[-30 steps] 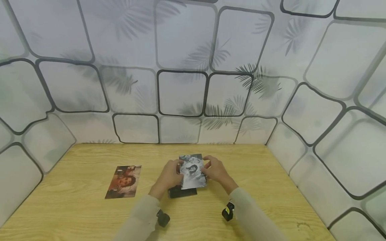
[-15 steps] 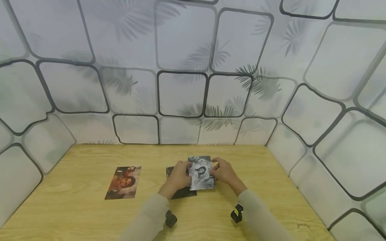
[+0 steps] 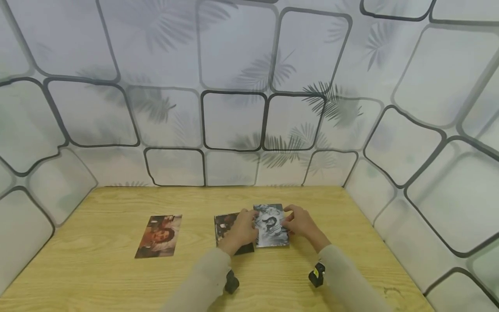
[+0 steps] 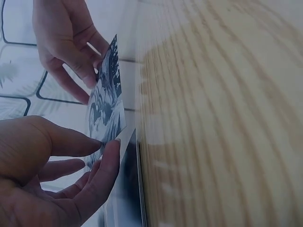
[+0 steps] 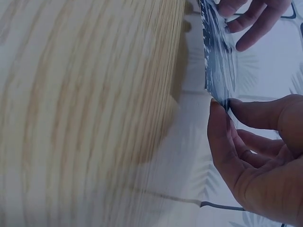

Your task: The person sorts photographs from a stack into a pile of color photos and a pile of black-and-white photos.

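Observation:
A black-and-white photo print (image 3: 269,236) is stretched between my two hands, slightly raised off the wooden table. My left hand (image 3: 243,229) pinches its left edge between thumb and fingers. On the opposite edge, my right hand (image 3: 302,223) pinches it the same way. In the left wrist view the print (image 4: 106,106) shows a small gap to the tabletop, and its surface bows a little. Partly hidden under my left hand lies a dark photo print (image 3: 224,223) flat on the table, just left of the held one.
A reddish colour photo print (image 3: 159,236) lies farther left on the wood-grain table (image 3: 105,268). Patterned white walls (image 3: 234,121) enclose the table at the back and both sides. Small black devices (image 3: 317,274) are strapped at both wrists.
Both hands have carried the black-and-white print to the right, off the dark print, more of which now shows. The reddish print stays put.

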The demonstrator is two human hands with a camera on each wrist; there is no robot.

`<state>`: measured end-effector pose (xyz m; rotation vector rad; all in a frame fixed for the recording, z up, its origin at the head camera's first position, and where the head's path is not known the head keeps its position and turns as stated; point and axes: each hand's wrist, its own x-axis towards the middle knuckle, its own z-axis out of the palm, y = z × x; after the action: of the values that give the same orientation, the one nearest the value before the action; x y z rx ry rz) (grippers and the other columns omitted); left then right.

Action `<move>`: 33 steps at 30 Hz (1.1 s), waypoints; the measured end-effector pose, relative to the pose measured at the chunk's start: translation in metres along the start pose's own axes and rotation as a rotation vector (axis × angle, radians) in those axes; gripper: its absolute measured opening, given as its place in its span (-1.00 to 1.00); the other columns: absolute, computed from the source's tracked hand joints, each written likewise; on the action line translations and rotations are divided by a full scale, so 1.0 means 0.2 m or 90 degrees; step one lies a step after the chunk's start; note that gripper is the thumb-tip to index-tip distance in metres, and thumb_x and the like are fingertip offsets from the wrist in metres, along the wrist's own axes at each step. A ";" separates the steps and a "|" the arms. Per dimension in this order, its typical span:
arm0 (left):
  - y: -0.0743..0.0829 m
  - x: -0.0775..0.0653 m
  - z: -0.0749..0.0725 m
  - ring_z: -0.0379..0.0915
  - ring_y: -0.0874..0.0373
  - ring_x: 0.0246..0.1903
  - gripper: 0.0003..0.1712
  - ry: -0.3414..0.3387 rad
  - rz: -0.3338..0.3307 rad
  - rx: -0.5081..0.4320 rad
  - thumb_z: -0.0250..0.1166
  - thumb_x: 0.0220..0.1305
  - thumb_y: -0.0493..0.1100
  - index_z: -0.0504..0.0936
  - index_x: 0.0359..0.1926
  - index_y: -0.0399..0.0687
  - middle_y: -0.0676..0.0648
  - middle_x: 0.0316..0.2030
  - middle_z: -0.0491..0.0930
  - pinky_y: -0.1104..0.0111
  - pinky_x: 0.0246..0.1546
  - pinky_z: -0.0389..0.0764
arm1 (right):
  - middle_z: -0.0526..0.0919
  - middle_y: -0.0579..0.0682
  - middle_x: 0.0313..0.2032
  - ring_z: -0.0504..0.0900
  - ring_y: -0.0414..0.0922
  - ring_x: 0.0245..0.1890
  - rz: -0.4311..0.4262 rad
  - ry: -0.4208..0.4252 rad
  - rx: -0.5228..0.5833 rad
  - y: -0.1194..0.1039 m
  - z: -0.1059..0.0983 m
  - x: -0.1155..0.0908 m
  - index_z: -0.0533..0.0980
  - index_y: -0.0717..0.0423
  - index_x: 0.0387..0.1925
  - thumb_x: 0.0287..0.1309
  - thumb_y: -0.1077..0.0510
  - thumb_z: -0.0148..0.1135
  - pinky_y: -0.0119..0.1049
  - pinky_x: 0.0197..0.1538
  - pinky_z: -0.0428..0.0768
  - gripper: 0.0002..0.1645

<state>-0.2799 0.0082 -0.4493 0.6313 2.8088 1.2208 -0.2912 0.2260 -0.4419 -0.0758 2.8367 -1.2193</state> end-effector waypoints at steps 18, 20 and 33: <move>0.07 0.08 0.15 0.29 0.08 -0.33 -0.31 -0.020 -0.009 -0.009 0.29 0.04 -0.47 0.50 0.30 -0.41 -0.40 0.04 0.49 0.24 -0.28 0.44 | 0.67 0.28 -0.28 0.70 -0.06 -0.53 0.001 -0.005 -0.040 0.12 -0.12 -0.03 0.46 0.49 0.16 0.15 0.39 0.36 -0.21 -0.42 0.78 -0.46; 0.07 0.09 0.17 0.33 0.08 -0.26 -0.31 -0.021 -0.011 0.001 0.31 0.04 -0.45 0.52 0.29 -0.38 -0.36 0.03 0.51 0.23 -0.23 0.47 | 0.67 0.27 -0.28 0.70 -0.07 -0.52 0.009 -0.006 -0.043 0.13 -0.13 -0.03 0.46 0.48 0.15 0.15 0.40 0.36 -0.22 -0.43 0.77 -0.47; 0.13 0.11 0.23 0.43 -0.01 -0.08 -0.28 -0.026 -0.025 -0.025 0.34 -0.07 -0.50 0.54 0.24 -0.44 -0.33 0.00 0.49 0.06 0.17 0.63 | 0.68 0.25 -0.30 0.70 -0.09 -0.52 0.032 -0.006 -0.055 0.22 -0.18 -0.04 0.47 0.48 0.14 0.13 0.38 0.37 -0.25 -0.44 0.76 -0.46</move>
<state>-0.2826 0.0655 -0.4599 0.5890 2.7439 1.2376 -0.2869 0.2822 -0.4487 -0.0136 2.8641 -1.0832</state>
